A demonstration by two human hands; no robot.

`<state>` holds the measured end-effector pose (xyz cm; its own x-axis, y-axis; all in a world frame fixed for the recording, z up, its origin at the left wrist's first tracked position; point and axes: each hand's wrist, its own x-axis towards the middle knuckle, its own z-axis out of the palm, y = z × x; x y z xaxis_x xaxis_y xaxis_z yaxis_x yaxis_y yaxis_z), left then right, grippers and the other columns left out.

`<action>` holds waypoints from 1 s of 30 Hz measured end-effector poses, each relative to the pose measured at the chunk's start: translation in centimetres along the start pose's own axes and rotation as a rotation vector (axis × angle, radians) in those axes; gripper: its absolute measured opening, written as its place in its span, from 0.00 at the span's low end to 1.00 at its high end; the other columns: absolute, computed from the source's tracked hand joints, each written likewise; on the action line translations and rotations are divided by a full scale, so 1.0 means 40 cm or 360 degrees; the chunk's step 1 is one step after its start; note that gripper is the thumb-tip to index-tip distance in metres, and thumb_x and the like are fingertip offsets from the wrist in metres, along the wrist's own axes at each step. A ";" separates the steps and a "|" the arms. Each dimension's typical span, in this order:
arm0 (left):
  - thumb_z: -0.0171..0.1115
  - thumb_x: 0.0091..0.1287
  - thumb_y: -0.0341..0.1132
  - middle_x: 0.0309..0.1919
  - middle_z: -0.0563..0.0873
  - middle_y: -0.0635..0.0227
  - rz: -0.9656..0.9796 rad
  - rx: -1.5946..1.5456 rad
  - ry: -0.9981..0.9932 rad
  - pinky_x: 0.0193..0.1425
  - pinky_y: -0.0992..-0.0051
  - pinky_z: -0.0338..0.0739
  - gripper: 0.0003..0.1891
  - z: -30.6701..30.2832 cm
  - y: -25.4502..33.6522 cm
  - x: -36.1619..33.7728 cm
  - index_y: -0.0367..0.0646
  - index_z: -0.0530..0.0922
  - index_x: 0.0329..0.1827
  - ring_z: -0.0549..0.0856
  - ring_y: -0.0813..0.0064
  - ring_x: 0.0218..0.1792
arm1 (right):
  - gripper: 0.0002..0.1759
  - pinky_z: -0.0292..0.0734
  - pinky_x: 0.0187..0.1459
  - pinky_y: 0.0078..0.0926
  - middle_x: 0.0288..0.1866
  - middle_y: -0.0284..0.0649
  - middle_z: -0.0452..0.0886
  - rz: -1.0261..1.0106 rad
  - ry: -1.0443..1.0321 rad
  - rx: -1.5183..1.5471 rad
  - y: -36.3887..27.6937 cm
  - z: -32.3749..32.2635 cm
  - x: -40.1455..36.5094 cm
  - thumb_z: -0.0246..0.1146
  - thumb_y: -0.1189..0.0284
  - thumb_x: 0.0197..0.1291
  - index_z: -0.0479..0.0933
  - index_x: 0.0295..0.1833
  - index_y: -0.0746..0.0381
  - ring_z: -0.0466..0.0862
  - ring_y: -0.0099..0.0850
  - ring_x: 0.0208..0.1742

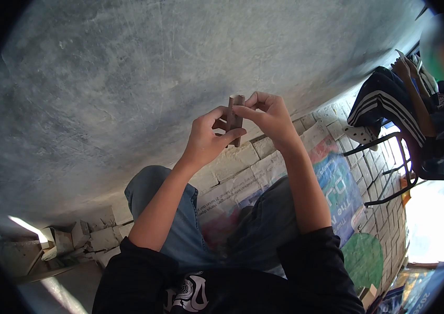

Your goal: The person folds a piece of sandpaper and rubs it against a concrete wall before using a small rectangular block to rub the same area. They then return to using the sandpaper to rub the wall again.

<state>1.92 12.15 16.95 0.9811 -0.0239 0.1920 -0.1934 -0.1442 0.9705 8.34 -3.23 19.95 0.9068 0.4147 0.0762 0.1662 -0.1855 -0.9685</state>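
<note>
A small brown block-like piece (235,121), with what looks like a groove along its length, stands roughly upright between my two hands. My left hand (209,137) grips its lower part, thumb across the front and fingers behind. Near the top, my right hand (266,115) pinches the same piece with the thumb on its face. Both hands are closed on it, in front of a grey wall-like surface (101,104). The fingers behind the piece are partly hidden.
My bent knees are below my hands, over a printed banner (337,183) on pale bricks (232,159). At right, another person in striped trousers (389,107) sits on a black-framed chair (408,157). Broken blocks (80,234) lie at lower left.
</note>
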 end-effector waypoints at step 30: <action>0.60 0.66 0.30 0.36 0.84 0.64 -0.0357 -0.0378 -0.0422 0.38 0.76 0.82 0.12 -0.009 -0.001 -0.004 0.32 0.77 0.49 0.86 0.72 0.38 | 0.14 0.74 0.36 0.23 0.27 0.38 0.81 -0.0023 -0.0211 -0.0312 -0.009 -0.023 -0.007 0.69 0.68 0.51 0.80 0.36 0.69 0.81 0.26 0.34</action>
<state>1.76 12.51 16.93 0.9602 -0.2762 -0.0420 0.0598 0.0563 0.9966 8.37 -4.10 20.48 0.8472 0.5293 0.0453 0.2624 -0.3429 -0.9020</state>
